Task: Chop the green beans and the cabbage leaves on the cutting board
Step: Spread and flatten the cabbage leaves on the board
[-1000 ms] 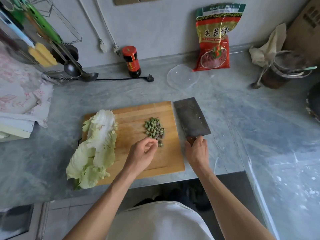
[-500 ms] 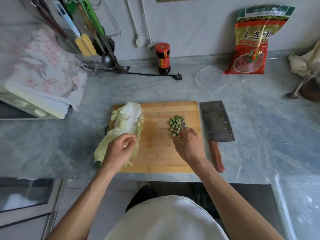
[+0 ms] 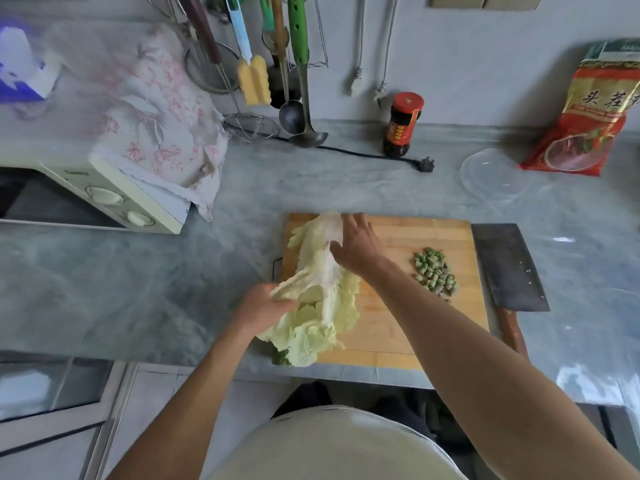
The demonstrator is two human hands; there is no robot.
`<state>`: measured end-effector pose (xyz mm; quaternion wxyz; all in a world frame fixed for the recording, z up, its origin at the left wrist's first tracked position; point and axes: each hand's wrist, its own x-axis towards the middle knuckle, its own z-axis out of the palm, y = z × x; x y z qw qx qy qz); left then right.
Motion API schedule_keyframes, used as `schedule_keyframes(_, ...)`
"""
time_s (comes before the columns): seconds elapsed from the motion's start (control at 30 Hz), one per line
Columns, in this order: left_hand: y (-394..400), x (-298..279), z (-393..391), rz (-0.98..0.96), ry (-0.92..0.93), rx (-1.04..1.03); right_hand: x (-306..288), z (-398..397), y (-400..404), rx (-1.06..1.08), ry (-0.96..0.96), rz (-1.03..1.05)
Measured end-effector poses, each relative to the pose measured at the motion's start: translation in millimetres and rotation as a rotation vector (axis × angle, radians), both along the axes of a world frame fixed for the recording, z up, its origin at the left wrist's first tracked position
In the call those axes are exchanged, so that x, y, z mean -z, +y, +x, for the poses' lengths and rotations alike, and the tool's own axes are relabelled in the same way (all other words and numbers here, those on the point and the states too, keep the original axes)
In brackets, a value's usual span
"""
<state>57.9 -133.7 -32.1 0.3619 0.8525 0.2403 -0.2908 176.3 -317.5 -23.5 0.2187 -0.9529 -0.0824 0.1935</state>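
Pale green and white cabbage leaves (image 3: 322,299) lie along the left side of the wooden cutting board (image 3: 391,327), their leafy end hanging over the front corner. My left hand (image 3: 258,311) grips the leafy part from the left. My right hand (image 3: 356,244) rests with spread fingers on the white stem end. A small pile of chopped green beans (image 3: 434,270) sits on the board's right part. The cleaver (image 3: 509,268) lies flat on the counter just right of the board, its wooden handle pointing toward me, untouched.
A microwave (image 3: 104,195) draped with a floral cloth (image 3: 162,123) stands at the left. Hanging utensils, a strainer (image 3: 251,126) and a ladle (image 3: 306,133) are at the back. A sauce bottle (image 3: 403,124), a power plug (image 3: 424,165), a clear lid (image 3: 495,174) and a red bag (image 3: 588,112) line the wall.
My right hand let go of the cleaver, passed the bean pile and reached across to the cabbage stem. My left hand went from the beans to the cabbage. The view swung left.
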Motion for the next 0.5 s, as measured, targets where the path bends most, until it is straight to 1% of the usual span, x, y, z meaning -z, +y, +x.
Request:
schedule_keyframes(0.1,12,4,5,-0.038,-0.038,0.008,6,19,20,0.018,0.052,-0.060)
schedule_keyframes(0.2,26,3,15,-0.042,-0.096,0.048,14,23,26,0.028,0.045,-0.117)
schedule_keyframes(0.27,39,0,24,-0.034,-0.138,0.042,19,25,27,0.097,0.034,-0.137)
schedule_keyframes(0.33,50,-3,34,-0.018,-0.216,0.016,20,25,21,0.256,0.056,-0.060)
schedule_keyframes(0.4,63,-5,43,0.030,-0.310,0.002,20,19,15,0.415,0.106,0.078)
schedule_keyframes(0.47,77,-1,51,0.036,-0.411,-0.015,19,5,11,0.522,0.170,0.221)
schedule_keyframes(0.5,82,2,56,0.054,-0.429,0.012,19,-2,9,0.574,0.194,0.292)
